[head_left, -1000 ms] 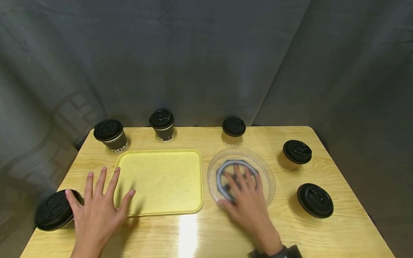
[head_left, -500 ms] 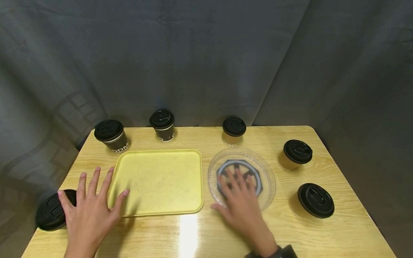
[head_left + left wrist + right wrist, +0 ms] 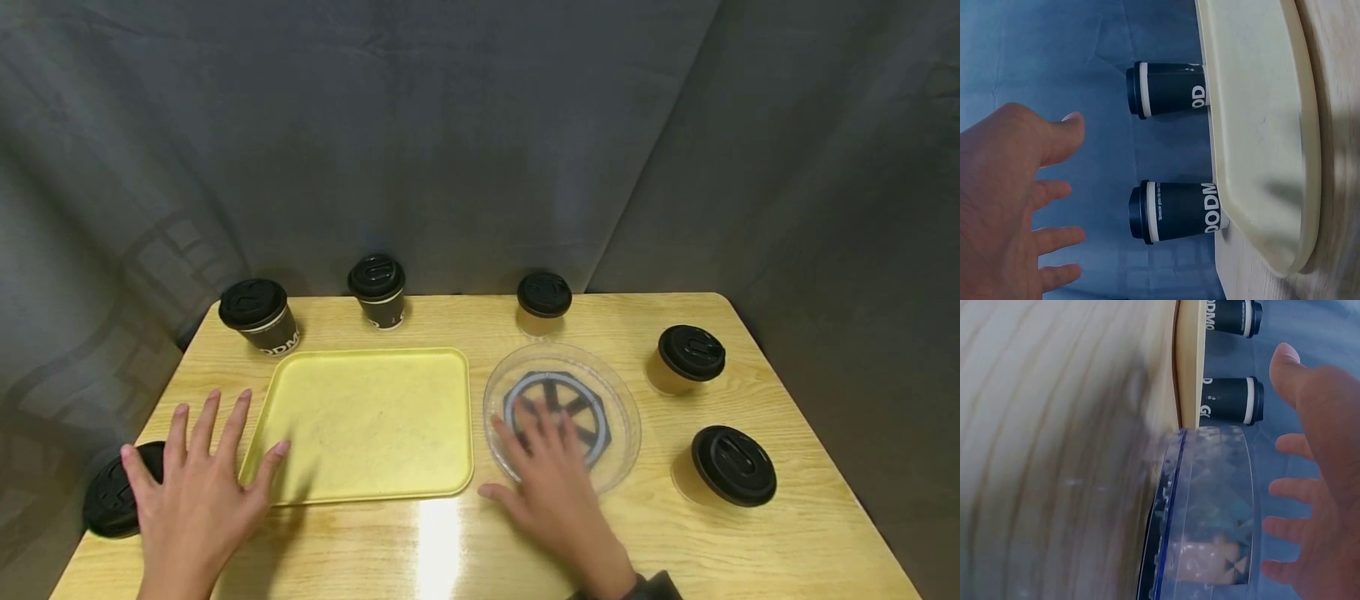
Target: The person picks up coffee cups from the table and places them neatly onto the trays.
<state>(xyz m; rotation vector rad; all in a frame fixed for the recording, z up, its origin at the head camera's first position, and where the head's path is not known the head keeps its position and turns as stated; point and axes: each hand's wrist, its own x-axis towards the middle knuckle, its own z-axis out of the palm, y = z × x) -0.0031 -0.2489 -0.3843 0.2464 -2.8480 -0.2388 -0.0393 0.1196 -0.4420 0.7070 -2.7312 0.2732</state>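
Observation:
My left hand (image 3: 198,508) hovers with fingers spread over the near left corner of the yellow tray (image 3: 375,425), holding nothing. It partly covers a black-lidded paper cup (image 3: 112,500) at the front left in the head view. The left wrist view shows the hand (image 3: 1010,206) held above the tray's level, apart from two dark cups. My right hand (image 3: 551,500), also spread, is over the near side of a clear round dish (image 3: 626,417) with a dark spoked base. In the right wrist view, a gap separates those fingers from the clear dish (image 3: 1216,487).
Dark lidded cups stand at the back left (image 3: 266,325) and behind the tray (image 3: 382,304). Tan cups with black lids stand behind the dish (image 3: 543,304), at its right (image 3: 686,362) and at the front right (image 3: 731,467). A grey curtain (image 3: 480,150) borders the wooden table.
Both hands have drifted left, the right one also toward the person, showing more of the dish's spokes. Fingers stay spread; the cups and tray keep their places.

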